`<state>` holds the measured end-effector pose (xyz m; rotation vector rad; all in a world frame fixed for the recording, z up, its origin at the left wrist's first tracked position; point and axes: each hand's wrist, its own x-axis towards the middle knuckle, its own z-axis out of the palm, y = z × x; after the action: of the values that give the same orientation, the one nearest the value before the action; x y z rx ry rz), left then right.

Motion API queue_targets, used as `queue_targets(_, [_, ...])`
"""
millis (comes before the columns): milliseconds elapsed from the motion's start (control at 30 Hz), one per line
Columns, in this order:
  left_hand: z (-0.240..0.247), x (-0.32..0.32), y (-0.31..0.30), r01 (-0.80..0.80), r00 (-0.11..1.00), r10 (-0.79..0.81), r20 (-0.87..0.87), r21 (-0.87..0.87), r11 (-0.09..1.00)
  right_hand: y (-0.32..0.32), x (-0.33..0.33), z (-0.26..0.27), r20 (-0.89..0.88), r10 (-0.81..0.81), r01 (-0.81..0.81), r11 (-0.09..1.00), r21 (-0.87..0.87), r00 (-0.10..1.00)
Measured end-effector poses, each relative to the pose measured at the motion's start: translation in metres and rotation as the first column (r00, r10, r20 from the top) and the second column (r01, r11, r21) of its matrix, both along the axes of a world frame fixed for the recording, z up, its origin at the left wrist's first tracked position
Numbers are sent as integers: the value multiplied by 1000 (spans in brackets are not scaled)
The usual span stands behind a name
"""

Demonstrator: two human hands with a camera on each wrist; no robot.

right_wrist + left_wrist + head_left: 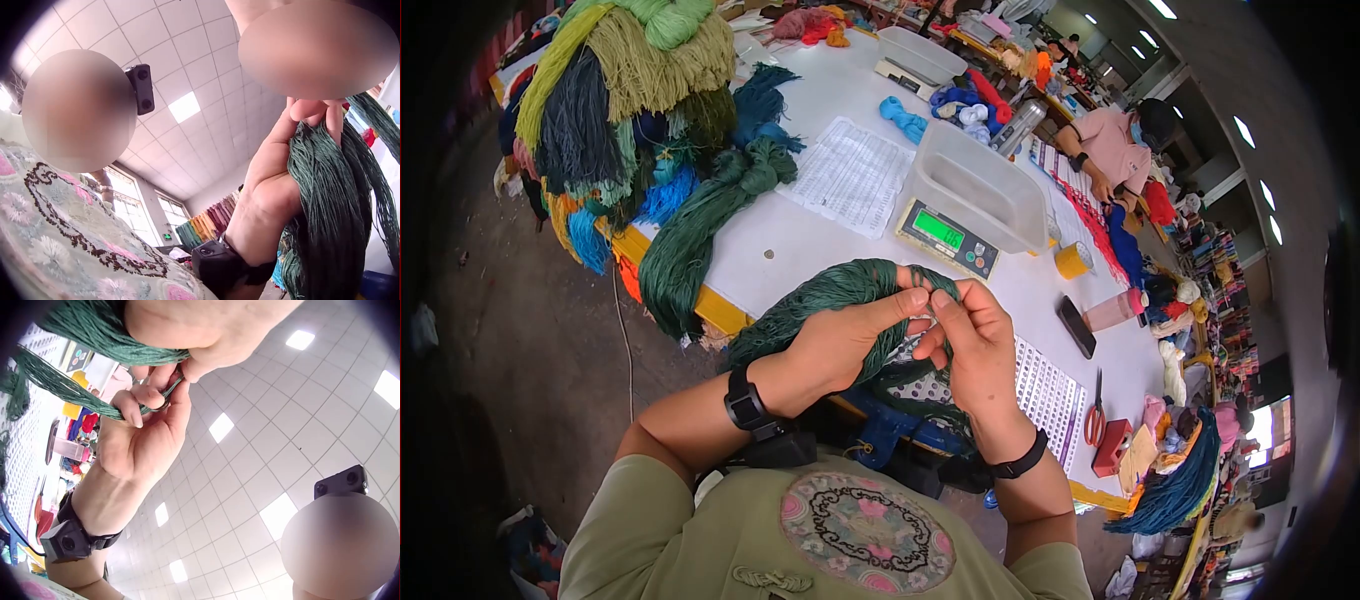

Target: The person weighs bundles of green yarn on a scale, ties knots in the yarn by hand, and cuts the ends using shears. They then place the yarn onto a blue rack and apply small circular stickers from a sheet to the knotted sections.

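Observation:
A dark green skein of yarn [820, 300] drapes over my left hand [840, 345] in the head view, its loose lengths hanging toward my lap. The fingers of that hand curl around the yarn. Close beside it, my right hand [975, 345] pinches a few strands between thumb and forefinger, and both thumbs nearly meet. In the left wrist view, a thinner bundle of green strands [69, 387] runs into the curled fingers of the right hand [144, 434]. The skein [325, 200] hangs from the left hand [272, 187] in the right wrist view.
Another dark green skein [720, 220] lies over the table edge by a heap of coloured yarn [630, 100]. Ahead are a scale [945, 235], clear bin [980, 185] and printed sheet [850, 175]. Rightward are a phone [1077, 327] and scissors [1095, 420]. Another person [1115, 150] works across the table.

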<state>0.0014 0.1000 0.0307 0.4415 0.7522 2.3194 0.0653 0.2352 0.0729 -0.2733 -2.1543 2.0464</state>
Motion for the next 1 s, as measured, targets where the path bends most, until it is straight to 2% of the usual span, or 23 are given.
queue_targets(167, [-1,0,1,-10,1000,11,24,-29,1000,-2,-2,-4,-48,-24,21,997,-69,999])
queue_targets(267, [-1,-1,0,75,997,-75,-1,57,996,-1,-2,-5,-58,-21,16,996,-82,998])
queue_targets(333, [-4,-1,3,12,999,-10,34,-44,999,-1,-2,-5,-58,-11,6,997,-70,998])
queue_targets(400, [-2,0,3,-5,999,10,53,-83,997,-2,-2,-5,-39,7,-5,999,41,999])
queue_targets(567, [2,0,4,-19,997,28,66,-126,992,0,-3,-8,-60,-4,3,1000,-10,998])
queue_targets(633, [0,-2,2,10,999,-12,-53,-37,999,-1,-3,-8,-65,-13,10,999,-44,998])
queue_targets(700, [1,-1,2,28,999,-28,-39,-9,1000,-4,-4,-7,-76,-71,61,989,-134,995])
queue_targets(833, [-2,-2,2,24,999,-24,-39,-6,1000,-4,-4,-5,-59,-76,66,986,-152,995])
queue_targets(867, [-5,-3,2,25,999,-25,-38,-6,1000,-4,-4,-5,-34,-53,50,996,-67,998])
queue_targets(900, [-8,-4,2,18,1000,-17,12,-81,997,-3,-4,-5,-6,-32,32,999,18,999])
queue_targets(933, [-11,-4,2,15,998,-6,61,-156,988,-3,-4,-6,-6,-33,33,999,18,999])
queue_targets(1000, [-14,-5,3,23,999,-16,50,-142,990,-1,-4,-10,-40,-23,24,999,29,999])
